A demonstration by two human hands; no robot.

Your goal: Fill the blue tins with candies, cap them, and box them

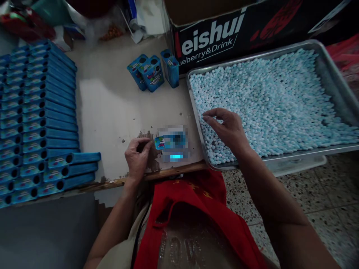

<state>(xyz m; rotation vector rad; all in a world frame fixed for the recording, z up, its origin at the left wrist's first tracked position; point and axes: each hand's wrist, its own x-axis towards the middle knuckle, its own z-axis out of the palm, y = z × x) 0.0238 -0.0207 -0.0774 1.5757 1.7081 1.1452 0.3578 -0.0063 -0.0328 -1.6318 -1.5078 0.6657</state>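
Observation:
Over the left side of a metal tray [331, 86] full of pale blue and white candies [266, 104], my right hand [228, 129] hovers with thumb and fingertips pinched together. Whatever those fingers may hold is too small to make out. My left hand [137, 157] rests at the table's front edge, its fingers curled and the thumb against the index finger; any content is hidden. Just right of it lies a small blue candy box [162, 142] on a pixelated device [182, 160] with a glowing cyan patch. The left hand is apart from that box.
Rows of stacked blue boxes [53, 112] fill the table's left side. Several blue boxes [153, 74] stand at the back, by a black printed carton [213, 37]. Bags and clutter [112, 31] lie along the far edge. A wooden edge [165, 172] borders the table's front.

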